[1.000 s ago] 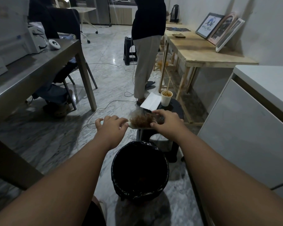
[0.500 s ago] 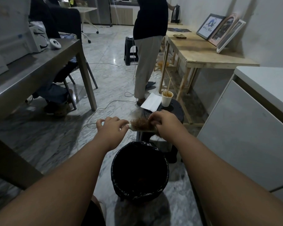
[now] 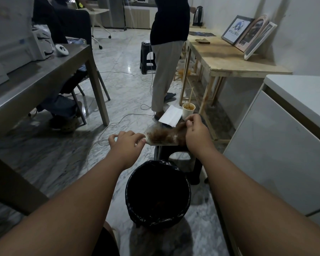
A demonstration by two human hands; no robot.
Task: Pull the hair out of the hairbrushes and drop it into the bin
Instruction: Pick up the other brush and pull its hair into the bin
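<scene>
Marble floor runs open at the left, past the grey table (image 3: 44, 76) edge. Left hand (image 3: 127, 145), fingers curled shut on the handle, holds the hairbrush (image 3: 161, 138) level, out beyond the bin (image 3: 158, 194) rather than over it. Right hand (image 3: 196, 133) pinches the brown hair (image 3: 174, 133), lifting a tuft. Loose strands could fall on the stool (image 3: 181, 157) (cup (image 3: 188, 110) and napkin (image 3: 170, 115) sit close). Cabinet (image 3: 277, 145) crowds the right elbow.

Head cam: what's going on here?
A person is cleaning a hairbrush held out in front, beyond the black-lined bin on the floor. The left hand grips the handle end. The right hand pinches a clump of brown hair and lifts it off the bristles. The clump is partly free and not yet dropped.
</scene>
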